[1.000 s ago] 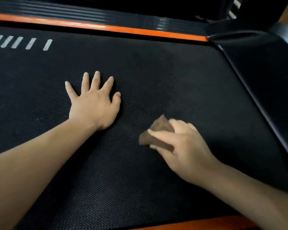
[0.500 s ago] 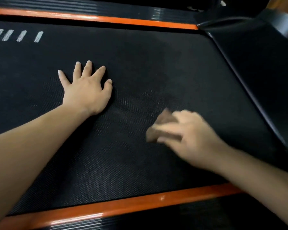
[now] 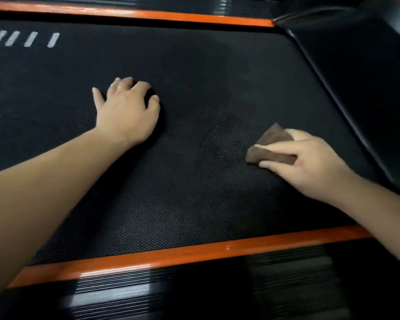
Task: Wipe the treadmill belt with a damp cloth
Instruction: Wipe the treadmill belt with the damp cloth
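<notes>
1. Black treadmill belt (image 3: 194, 192) carries the brown cloth (image 3: 271, 144) under the right grip (image 3: 310, 165), which pinches it.
2. Left grip (image 3: 127, 114) rests well left of it, loosely curled, empty.
3. Soft, likely limp cloth: best held folded, mid-fold.

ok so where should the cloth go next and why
Probably sweep the cloth left, toward the left hand. The right hand holds it on the belt close to the black cover, so little belt remains on that side, while a wide stretch lies to the left.
</notes>
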The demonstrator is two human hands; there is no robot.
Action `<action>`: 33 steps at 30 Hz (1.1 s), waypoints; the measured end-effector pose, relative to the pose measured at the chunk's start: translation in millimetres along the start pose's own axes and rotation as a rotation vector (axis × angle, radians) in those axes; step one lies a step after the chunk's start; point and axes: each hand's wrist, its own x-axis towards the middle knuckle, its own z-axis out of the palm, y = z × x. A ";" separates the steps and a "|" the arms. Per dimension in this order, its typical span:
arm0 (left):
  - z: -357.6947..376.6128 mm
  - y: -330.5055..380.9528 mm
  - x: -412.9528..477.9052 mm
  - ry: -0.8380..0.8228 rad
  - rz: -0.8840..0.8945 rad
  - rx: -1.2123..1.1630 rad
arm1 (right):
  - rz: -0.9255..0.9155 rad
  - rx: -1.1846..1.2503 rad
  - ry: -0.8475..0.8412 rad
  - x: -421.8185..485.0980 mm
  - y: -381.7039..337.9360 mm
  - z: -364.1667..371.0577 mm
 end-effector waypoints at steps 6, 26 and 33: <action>19.1 57.1 10.6 -0.045 0.024 -0.020 | -0.177 0.088 -0.258 -36.7 -33.1 8.4; 36.3 66.7 13.1 -0.105 0.007 0.139 | 0.212 -0.116 0.132 113.6 30.0 27.9; 34.7 68.2 14.1 -0.122 0.008 0.148 | 0.121 -0.175 0.107 138.6 37.0 18.4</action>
